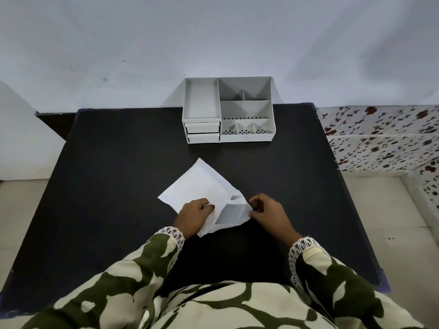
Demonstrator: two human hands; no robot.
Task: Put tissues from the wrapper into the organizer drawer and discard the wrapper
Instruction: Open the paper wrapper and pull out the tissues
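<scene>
A white paper wrapper (198,186) lies on the black table (118,174), near the middle. Both hands pinch its near, torn-open end: my left hand (193,210) grips the left flap, my right hand (266,211) grips the right edge. The opening between them shows a pale grey inside (229,213); I cannot tell tissues apart in it. At the table's far edge stands the white organizer (228,110), with two shut drawers (203,132) at its lower left and open compartments on top.
A pale wall rises right behind the organizer. A floral-patterned cloth surface (384,136) lies to the right of the table, tiled floor on both sides. My camouflage-patterned sleeves and lap fill the near edge.
</scene>
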